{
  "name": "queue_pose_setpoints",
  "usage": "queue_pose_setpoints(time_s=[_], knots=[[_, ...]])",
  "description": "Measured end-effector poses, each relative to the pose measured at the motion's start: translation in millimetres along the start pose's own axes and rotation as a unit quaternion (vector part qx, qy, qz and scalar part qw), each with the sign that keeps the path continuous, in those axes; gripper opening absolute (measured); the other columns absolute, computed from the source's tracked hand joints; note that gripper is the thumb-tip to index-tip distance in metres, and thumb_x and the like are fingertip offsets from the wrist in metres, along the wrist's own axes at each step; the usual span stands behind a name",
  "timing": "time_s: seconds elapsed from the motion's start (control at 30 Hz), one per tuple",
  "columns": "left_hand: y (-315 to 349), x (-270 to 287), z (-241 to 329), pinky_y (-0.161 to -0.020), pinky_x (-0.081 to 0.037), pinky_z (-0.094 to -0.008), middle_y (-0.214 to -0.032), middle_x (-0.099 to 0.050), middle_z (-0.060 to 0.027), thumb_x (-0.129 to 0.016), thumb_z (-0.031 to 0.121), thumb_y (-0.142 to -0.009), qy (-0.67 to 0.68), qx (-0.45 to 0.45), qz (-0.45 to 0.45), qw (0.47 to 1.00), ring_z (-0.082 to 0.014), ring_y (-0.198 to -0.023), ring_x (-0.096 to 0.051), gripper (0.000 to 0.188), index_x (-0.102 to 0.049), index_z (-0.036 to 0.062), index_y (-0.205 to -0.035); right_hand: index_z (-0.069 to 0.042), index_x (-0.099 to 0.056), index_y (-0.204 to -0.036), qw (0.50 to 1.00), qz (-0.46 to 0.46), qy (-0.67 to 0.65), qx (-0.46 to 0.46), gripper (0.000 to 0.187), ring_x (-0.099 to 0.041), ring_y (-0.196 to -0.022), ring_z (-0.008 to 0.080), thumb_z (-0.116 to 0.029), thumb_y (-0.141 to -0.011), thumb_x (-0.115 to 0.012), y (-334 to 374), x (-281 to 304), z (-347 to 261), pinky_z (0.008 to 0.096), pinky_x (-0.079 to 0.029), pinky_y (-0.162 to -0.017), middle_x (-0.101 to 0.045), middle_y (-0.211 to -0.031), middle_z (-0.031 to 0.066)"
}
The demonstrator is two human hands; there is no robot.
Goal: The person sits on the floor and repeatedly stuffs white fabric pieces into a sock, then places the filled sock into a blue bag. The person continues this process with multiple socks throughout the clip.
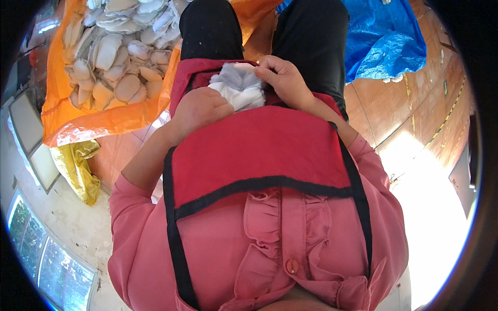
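Note:
A soft white and grey fuzzy piece (236, 88), seemingly fabric, rests over my lap on the red apron (259, 147). Its exact kind is not clear. My left hand (205, 109) is closed at its near left edge, the fingertips hidden by the curled hand. With thumb and fingers together, my right hand (285, 80) pinches the piece's upper right edge. The grey side faces up in the middle, and white folds bulge out nearer to me.
An orange plastic sheet (106, 129) at the far left bears a heap of flat, rounded white and beige pieces (122, 62). Blue plastic sheeting (389, 46) lies at the far right. A yellow bag (78, 171) is on the floor at left. Sunlight falls at right.

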State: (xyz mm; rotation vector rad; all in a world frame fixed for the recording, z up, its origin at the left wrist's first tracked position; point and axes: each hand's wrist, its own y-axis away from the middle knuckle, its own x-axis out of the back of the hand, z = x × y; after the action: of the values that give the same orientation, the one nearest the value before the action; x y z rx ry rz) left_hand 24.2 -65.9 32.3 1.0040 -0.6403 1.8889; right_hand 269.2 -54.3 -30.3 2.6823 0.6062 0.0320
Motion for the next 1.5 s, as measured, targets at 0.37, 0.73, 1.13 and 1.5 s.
queue_pose_setpoints(time_s=[0.37, 0.73, 1.13, 1.5], knots=[[-5, -6, 5, -0.063, -0.048, -0.0382, -0.072, -0.054, -0.0035, -0.058, 0.019, -0.074, -0.057, 0.059, -0.037, 0.996, -0.0254, -0.075, -0.06, 0.01, -0.056, 0.0129, -0.082, -0.009, -0.066, -0.104, 0.936, -0.182, 0.239, 0.186, 0.023, -0.056, -0.09, 0.0222, -0.02, -0.084, -0.07, -12, 27, -41, 0.0308, -0.045, -0.083, -0.06, -0.096, 0.0066], [-11, -2, 7, -0.063, -0.049, -0.0355, -0.068, -0.055, -0.0016, -0.058, 0.017, -0.076, -0.094, 0.054, -0.028, 0.994, -0.0202, -0.072, -0.061, 0.004, -0.056, 0.0149, -0.078, -0.007, -0.064, -0.099, 0.804, -0.329, 0.492, 0.061, 0.043, -0.065, -0.086, 0.0353, -0.049, -0.09, -0.058, -23, 19, -84, 0.0403, -0.05, -0.07, -0.067, -0.091, 0.0163], [-8, -1, 4, -0.062, -0.045, -0.0333, -0.071, -0.049, -0.0008, -0.062, 0.018, -0.069, -0.098, 0.019, 0.027, 0.995, -0.0199, -0.072, -0.056, 0.013, -0.056, 0.0152, -0.079, -0.006, -0.062, -0.087, 0.882, -0.286, 0.353, 0.122, 0.035, -0.058, -0.076, 0.0275, -0.038, -0.097, -0.052, -26, 35, -61, 0.0381, -0.045, -0.071, -0.059, -0.079, 0.0124], [-13, -4, 5, -0.062, -0.047, -0.0342, -0.068, -0.051, -0.0013, -0.061, 0.017, -0.073, -0.108, 0.021, 0.012, 0.994, -0.0195, -0.07, -0.059, 0.008, -0.055, 0.0143, -0.078, -0.002, -0.063, -0.11, 0.854, -0.341, 0.393, 0.024, 0.05, -0.062, -0.089, 0.0282, -0.047, -0.089, -0.062, -32, 22, -75, 0.0375, -0.047, -0.079, -0.064, -0.096, 0.0162]])
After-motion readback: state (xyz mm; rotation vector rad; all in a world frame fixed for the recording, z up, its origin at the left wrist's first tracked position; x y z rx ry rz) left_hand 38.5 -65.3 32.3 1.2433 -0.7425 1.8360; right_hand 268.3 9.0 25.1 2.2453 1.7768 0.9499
